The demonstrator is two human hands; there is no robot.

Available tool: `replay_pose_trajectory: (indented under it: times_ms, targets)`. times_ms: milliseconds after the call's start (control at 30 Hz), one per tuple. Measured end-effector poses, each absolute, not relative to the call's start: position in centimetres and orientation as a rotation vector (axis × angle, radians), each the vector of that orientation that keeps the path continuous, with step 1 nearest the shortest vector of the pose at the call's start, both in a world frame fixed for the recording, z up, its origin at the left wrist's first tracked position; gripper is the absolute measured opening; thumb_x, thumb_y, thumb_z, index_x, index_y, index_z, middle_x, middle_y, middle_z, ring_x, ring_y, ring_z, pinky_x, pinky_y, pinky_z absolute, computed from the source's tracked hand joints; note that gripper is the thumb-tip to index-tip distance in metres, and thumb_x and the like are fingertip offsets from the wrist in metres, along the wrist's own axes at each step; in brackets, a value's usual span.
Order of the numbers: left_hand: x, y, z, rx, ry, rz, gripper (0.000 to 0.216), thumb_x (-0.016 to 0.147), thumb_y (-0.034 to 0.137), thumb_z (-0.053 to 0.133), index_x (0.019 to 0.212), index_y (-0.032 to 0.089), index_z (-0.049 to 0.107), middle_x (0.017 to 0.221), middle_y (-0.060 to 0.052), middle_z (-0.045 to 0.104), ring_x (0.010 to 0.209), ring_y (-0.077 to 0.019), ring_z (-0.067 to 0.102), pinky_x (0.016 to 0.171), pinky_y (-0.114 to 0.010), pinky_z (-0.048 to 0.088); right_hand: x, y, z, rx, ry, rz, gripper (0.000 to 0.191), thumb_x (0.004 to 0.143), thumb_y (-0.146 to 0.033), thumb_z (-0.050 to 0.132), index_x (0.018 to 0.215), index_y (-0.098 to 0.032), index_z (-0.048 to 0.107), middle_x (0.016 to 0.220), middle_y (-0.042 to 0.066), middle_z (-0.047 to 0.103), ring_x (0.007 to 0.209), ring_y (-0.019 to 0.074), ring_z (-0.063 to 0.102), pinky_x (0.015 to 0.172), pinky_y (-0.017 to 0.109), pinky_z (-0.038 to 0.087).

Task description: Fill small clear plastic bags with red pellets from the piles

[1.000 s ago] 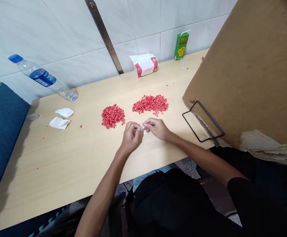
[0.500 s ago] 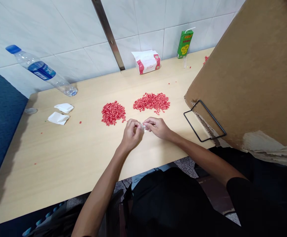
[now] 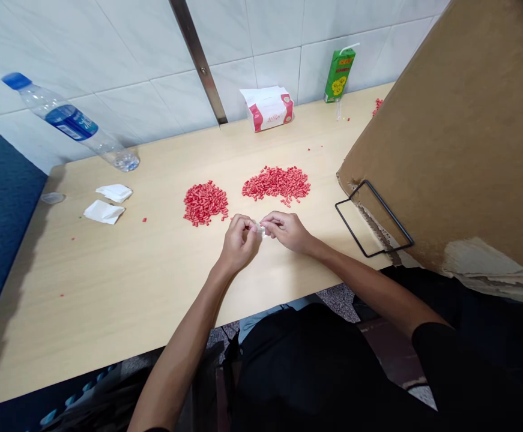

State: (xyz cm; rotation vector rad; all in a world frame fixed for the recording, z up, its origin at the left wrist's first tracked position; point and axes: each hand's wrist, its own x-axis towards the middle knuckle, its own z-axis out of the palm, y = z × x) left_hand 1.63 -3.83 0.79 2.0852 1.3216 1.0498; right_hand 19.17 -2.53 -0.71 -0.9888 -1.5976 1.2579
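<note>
**Caller:** What's going on at the bench?

**Analyst:** The person's left hand [image 3: 241, 243] and right hand [image 3: 288, 233] are meeting, their fingers closing together on a small white piece [image 3: 261, 230], which is sitting right between the fingertips, mostly hidden.

**Caller:** And what's nearby?

**Analyst:** A pile of red pellets [image 3: 205, 203] and a second pile of red pellets [image 3: 277, 183] are lying just beyond the hands on the pale wood-grain table [image 3: 108, 270], not touching them.

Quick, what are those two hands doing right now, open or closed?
Left hand: closed, pinching a small white piece.
Right hand: closed, pinching the same piece from the other side.
</note>
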Motion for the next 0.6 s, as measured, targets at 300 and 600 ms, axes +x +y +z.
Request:
replay_pose_trajectory:
  times_ms: [300, 600]
  targets:
    - [1.59, -3.87, 0.75, 2.068, 1.328, 1.058, 0.013, 0.091, 0.026, 0.047, 0.079, 0.02, 0.05, 0.084, -0.004, 0.054, 0.081, -0.0172, 0.054, 0.073, -0.033, 0.046, 19.17, -2.53, -0.88, -0.987, -1.603, 1.246, 0.021, 0.087, -0.034, 0.054, 0.088, -0.017, 0.064, 0.071, 0.001, 0.066, 0.062, 0.0107, 0.059, 0.059, 0.022, 0.048]
    - [1.59, -3.88, 0.86, 2.068, 1.322, 1.06, 0.012, 0.09, 0.024, 0.048, 0.079, 0.02, 0.05, 0.084, -0.004, 0.053, 0.081, -0.017, 0.053, 0.074, -0.032, 0.045, 19.27, -2.54, -0.94, -1.005, -1.642, 1.197, 0.022, 0.088, -0.036, 0.054, 0.088, -0.016, 0.065, 0.071, 0.001, 0.066, 0.062, 0.0103, 0.059, 0.059, 0.022, 0.047]
